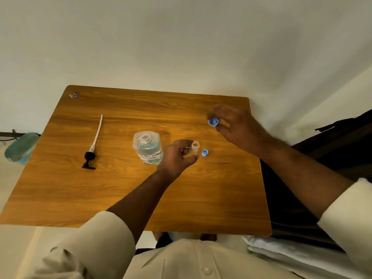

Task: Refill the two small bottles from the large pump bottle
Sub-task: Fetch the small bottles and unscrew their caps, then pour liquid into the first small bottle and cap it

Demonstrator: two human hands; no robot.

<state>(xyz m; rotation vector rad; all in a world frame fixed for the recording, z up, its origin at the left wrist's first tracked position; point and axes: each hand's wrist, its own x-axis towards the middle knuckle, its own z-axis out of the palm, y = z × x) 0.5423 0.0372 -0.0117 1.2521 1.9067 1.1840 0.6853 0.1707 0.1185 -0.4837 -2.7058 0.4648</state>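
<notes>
Head camera view: the left hand (178,156) wraps its fingers (188,159) around a small clear bottle (194,149) standing open-mouthed on the table (201,198), just right of the large bottle (148,148). The right hand (235,125) is raised over the far right part of the table, its fingertips pinched on a blue cap (213,121). A second blue piece (205,152) — another cap, or the capped top of the second small bottle; I cannot tell which — sits just beside the held bottle, on its right.

The large bottle stands upright with its neck open and clear bluish liquid inside. Its pump (91,150) lies well apart on the left of the table, tube pointing away.

The step in hand looks like uncapping, with pouring to follow. To do it well, the cap should go down on a bare patch of table near the right hand, open side up, where it won't roll or get knocked. The small bottle's mouth is narrow and the big neck is wide — so a slow tilt seems wise, with the small bottle held close under the lip, braced on the table, and the pour stopped short of the rim. Spilling is the likely fault.
</notes>
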